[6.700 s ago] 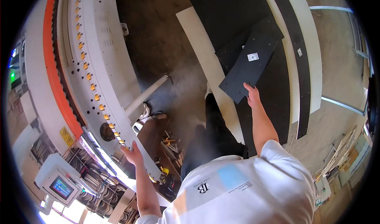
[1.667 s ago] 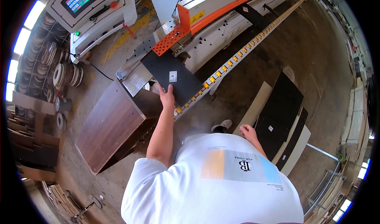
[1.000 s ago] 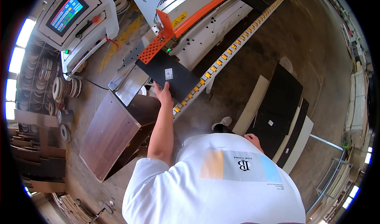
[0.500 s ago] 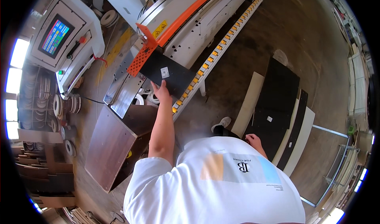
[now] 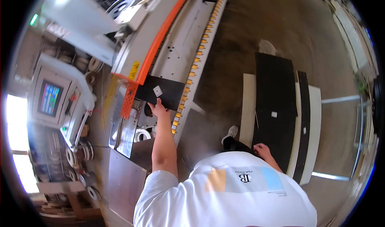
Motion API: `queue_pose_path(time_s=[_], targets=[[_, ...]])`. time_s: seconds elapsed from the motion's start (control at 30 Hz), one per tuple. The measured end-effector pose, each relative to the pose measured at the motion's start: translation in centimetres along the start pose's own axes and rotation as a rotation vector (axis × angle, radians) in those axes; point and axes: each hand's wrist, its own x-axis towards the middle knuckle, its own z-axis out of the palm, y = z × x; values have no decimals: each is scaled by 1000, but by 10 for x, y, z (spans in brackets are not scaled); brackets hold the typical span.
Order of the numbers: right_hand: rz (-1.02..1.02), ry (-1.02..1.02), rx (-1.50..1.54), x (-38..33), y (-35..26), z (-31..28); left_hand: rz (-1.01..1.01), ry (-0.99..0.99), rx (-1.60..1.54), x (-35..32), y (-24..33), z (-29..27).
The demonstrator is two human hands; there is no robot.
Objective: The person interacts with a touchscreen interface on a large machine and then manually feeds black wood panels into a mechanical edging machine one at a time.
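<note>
Left hand [image 5: 159, 107] flat on near edge of black panel [image 5: 160, 97], fingers spread, pressing not gripping. Panel lies on machine's feed surface [image 5: 182, 46], at orange guard [image 5: 129, 99] (infeed end); feeding barely begun. Right hand [image 5: 262, 150] loosely curled, empty, near black board stack [image 5: 276, 94].

black panel [image 5: 160, 96]: matt, smooth board face with a small white paper label stuck on it; the left hand [image 5: 159, 108] presses its near edge
machine bed [image 5: 182, 46]: pale painted metal, smooth, dull sheen
guard rail [image 5: 160, 36]: orange, glossy painted strip
perforated guard [image 5: 128, 100]: orange, punched metal or plastic, cannot tell which
roller strip [image 5: 198, 60]: row of small yellow-orange blocks, plastic-looking
stacked panels [image 5: 276, 102]: matt black faces over white boards, smooth; the right hand [image 5: 262, 150] hangs beside them
cabinet [image 5: 122, 185]: brushed grey metal, slightly reflective
floor [image 5: 260, 22]: bare concrete, rough, dusty
shirt [image 5: 228, 195]: white cloth, soft, matt
</note>
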Motion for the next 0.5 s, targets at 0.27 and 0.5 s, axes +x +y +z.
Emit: queue_pose_path(time_s=[0.27,0.5], targets=[[26,-3,51,13,31,3,55,-218,332,85,-22,-8],[189,150,81,50,50,-3,733,-541,1386,66,-75,-7]])
